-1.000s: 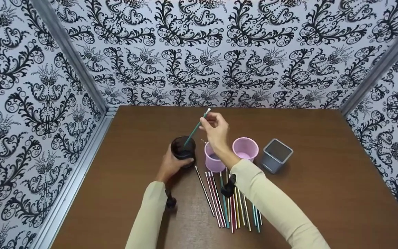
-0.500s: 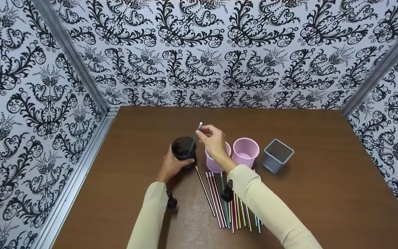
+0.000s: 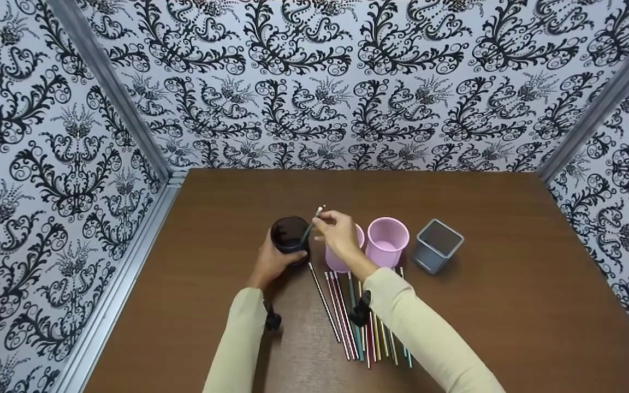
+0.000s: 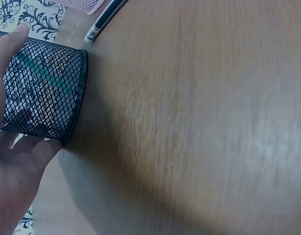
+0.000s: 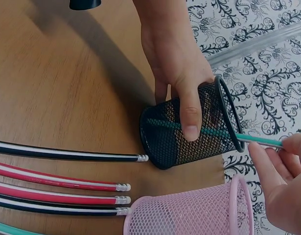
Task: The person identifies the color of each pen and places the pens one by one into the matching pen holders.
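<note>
A black mesh pencil cup stands upright on the table, and my left hand grips it round the side. In the right wrist view the left thumb lies across the mesh of the cup. A green pencil reaches down inside this cup, its lower end seen through the mesh near the base. My right hand pinches the pencil near its white eraser end, just above the cup's rim. Partly behind the right hand is a pink mesh cup.
A second pink mesh cup and a grey square mesh holder stand to the right. Several striped pencils lie in front of the cups, partly under the right arm. Patterned walls enclose the brown table.
My right hand has lowered toward the black cup, and the green pencil has gone deeper inside, now leaning against the rim's right side. The left hand has stayed on the cup.
</note>
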The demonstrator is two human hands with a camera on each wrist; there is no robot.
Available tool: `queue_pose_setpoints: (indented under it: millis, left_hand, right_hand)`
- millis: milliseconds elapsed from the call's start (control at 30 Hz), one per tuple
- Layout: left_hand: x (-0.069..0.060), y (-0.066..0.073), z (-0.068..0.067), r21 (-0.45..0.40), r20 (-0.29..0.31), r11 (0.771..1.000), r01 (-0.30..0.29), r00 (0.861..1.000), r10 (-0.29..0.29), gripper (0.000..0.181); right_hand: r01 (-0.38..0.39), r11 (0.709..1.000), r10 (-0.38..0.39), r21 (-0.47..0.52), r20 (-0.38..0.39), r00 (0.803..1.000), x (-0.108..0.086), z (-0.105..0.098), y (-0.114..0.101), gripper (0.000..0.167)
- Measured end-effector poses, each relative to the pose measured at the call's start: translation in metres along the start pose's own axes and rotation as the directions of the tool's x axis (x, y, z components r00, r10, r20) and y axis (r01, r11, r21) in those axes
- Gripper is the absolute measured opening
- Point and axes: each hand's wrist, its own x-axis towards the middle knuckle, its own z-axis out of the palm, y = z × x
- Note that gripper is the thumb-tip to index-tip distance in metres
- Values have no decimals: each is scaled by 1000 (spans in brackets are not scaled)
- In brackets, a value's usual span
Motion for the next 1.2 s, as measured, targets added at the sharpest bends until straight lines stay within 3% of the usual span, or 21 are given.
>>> queue_pose_setpoints:
  millis: [233, 433, 867, 1067, 1200]
  left_hand:
    - [0, 1, 0, -7, -6, 1000, 5, 1000, -5, 101]
    - [0, 0, 1, -11, -3, 1000, 4, 1000, -4, 100]
    - [-1, 4, 2, 11, -13, 1000, 3, 1000, -2, 101]
    - [-1, 3, 1, 13, -14, 1000, -2, 1000, 2, 100]
    - [-3, 2, 1, 1, -9, 1000, 5, 1000, -5, 101]
  right_hand:
    - [-17, 1000, 18, 25, -42, 999, 1, -7, -3, 28]
    - [-81, 997, 82, 17, -45, 996, -1, -14, -4, 29]
    - [-96, 985, 105, 143, -56, 993, -10, -42, -20, 27]
    - [-33, 990, 42, 135, -62, 997, -17, -55, -28, 27]
    - [28, 998, -25, 53, -62, 998, -23, -63, -30, 28]
